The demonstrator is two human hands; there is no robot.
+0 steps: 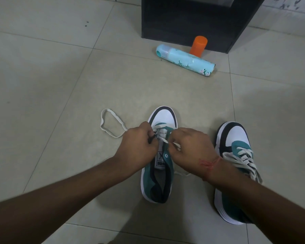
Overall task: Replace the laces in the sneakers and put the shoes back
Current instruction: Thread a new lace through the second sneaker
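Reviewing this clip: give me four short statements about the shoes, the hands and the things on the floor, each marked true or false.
1. Both hands work on the laces of the left shoe. True: the left hand and the right hand both pinch its lace.
2. The right shoe has no laces. False: it is laced.
3. The blue spray can stands upright. False: it lies on its side.
4. An orange cylinder stands behind the spray can. True.

The sneaker tongue label (161, 160) reads "PUMA"; the spray can (186, 60) lettering is illegible.
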